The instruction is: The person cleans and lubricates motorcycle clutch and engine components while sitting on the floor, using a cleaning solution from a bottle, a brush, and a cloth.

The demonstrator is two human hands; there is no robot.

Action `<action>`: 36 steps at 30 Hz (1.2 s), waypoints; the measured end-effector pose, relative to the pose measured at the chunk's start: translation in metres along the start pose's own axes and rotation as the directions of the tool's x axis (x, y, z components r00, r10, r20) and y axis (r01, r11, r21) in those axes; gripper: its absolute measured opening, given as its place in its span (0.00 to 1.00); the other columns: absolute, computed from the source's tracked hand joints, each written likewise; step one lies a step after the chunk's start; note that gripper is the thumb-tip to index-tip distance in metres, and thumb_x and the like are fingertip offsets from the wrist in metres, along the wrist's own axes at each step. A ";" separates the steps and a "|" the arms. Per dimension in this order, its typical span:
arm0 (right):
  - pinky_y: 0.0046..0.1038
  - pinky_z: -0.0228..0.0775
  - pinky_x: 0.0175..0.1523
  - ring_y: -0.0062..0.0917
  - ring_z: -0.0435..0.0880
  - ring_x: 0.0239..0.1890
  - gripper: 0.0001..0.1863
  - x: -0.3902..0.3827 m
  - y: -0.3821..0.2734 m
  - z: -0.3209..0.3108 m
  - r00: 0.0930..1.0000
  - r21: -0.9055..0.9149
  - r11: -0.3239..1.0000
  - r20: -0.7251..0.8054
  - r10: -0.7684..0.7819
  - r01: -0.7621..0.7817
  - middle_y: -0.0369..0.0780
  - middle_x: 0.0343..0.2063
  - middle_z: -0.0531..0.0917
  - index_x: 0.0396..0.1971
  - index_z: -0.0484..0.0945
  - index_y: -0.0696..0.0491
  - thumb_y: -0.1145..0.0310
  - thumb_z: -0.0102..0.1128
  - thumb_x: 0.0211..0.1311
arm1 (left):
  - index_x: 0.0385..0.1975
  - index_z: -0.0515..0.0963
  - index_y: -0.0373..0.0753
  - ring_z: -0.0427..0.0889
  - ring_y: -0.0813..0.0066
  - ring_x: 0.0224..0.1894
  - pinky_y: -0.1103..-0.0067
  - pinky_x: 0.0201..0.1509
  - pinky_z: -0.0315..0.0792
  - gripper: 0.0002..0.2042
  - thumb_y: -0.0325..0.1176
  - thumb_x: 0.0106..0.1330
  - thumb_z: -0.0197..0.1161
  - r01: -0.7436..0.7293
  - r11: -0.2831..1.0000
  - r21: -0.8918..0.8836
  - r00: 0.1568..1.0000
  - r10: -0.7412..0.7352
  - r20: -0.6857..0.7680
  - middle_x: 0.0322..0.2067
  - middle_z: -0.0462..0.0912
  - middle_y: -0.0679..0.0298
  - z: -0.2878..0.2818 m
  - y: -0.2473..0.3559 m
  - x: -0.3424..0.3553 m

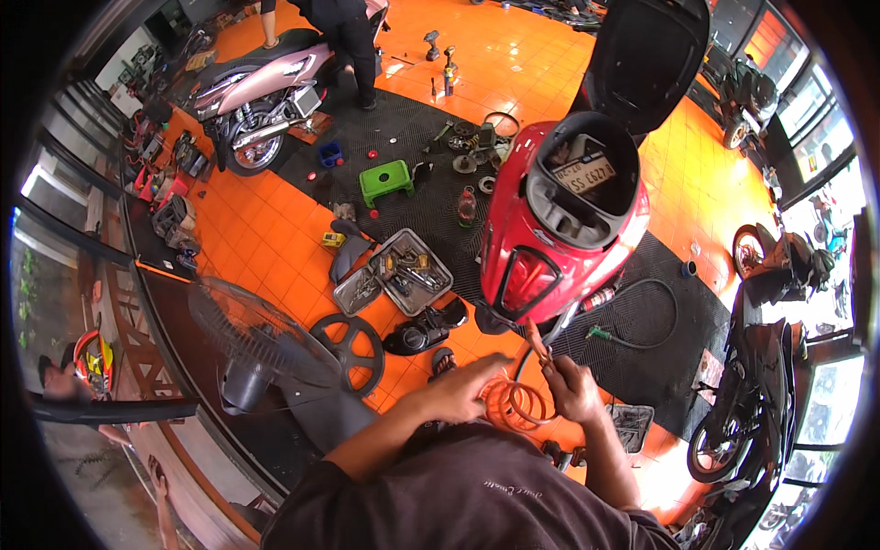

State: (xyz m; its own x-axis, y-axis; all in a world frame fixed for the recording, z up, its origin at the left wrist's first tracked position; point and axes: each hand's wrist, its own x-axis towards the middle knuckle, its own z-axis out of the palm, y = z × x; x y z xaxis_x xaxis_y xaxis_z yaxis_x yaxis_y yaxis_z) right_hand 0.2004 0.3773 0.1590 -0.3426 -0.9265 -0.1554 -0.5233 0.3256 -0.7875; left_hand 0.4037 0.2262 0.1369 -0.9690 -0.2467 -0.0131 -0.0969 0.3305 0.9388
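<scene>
My left hand (461, 390) is closed on one side of a coiled orange hose (516, 406), which hangs in loops in front of my body. To its right, my right hand (574, 389) grips a slim reddish-orange tool (535, 340) that points up toward the rear of a red scooter (522, 284). Its exact kind is hard to make out, as my fingers cover its lower part. The scooter's seat (646, 60) is raised, and a plate lies in the open compartment (582, 174) beneath.
A fan (252, 344) and a black wheel (349, 356) stand at left. Metal trays with tools (411, 270), a green stool (386, 181) and a bottle (467, 207) are beyond. A hose (674, 302) curves on the mat at right. Another person (353, 46) stands by a pink motorcycle (266, 82).
</scene>
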 end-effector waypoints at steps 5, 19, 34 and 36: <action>0.41 0.72 0.27 0.44 0.81 0.24 0.08 0.101 -0.069 -0.012 0.919 -0.154 0.932 0.279 -0.278 0.329 0.48 0.20 0.79 0.30 0.76 0.57 0.67 0.59 0.60 | 0.66 0.60 0.38 0.63 0.50 0.66 0.63 0.68 0.58 0.40 0.34 0.51 0.72 -0.117 0.912 0.394 0.964 0.201 -0.177 0.63 0.65 0.49 -0.098 -0.004 0.037; 0.23 0.70 0.31 0.17 0.76 0.23 0.13 0.175 -0.014 -0.007 0.949 0.541 0.813 -0.080 0.305 -0.216 0.35 0.20 0.80 0.41 0.78 0.60 0.66 0.61 0.65 | 0.51 0.76 0.32 0.83 0.72 0.43 0.74 0.54 0.75 0.19 0.37 0.65 0.64 0.424 0.241 -0.873 0.896 -0.248 0.367 0.47 0.82 0.56 -0.161 -0.088 0.149; 0.15 0.57 0.20 0.09 0.67 0.15 0.08 0.367 0.018 -0.094 0.580 0.573 0.762 -0.745 0.330 0.302 0.31 0.20 0.75 0.42 0.76 0.62 0.74 0.54 0.66 | 0.47 0.76 0.28 0.81 0.79 0.34 0.82 0.37 0.77 0.24 0.37 0.56 0.72 0.738 0.498 -0.456 0.521 0.009 0.853 0.35 0.82 0.64 -0.214 -0.079 0.417; 0.15 0.60 0.27 0.11 0.68 0.21 0.08 0.401 0.030 -0.088 0.580 0.393 0.907 -0.778 0.242 0.149 0.32 0.23 0.77 0.41 0.77 0.61 0.75 0.56 0.64 | 0.45 0.76 0.27 0.82 0.78 0.32 0.82 0.34 0.77 0.22 0.37 0.57 0.70 0.797 0.424 -0.430 0.479 -0.011 0.878 0.32 0.82 0.63 -0.226 -0.107 0.434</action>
State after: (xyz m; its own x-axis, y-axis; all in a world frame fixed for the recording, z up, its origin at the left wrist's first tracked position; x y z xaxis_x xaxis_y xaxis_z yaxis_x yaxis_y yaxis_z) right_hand -0.0216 0.0320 0.1258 -0.9323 -0.3115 0.1836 -0.2191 0.0828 -0.9722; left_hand 0.0445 -0.1217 0.1084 -0.6624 0.6781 -0.3184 -0.7160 -0.4481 0.5353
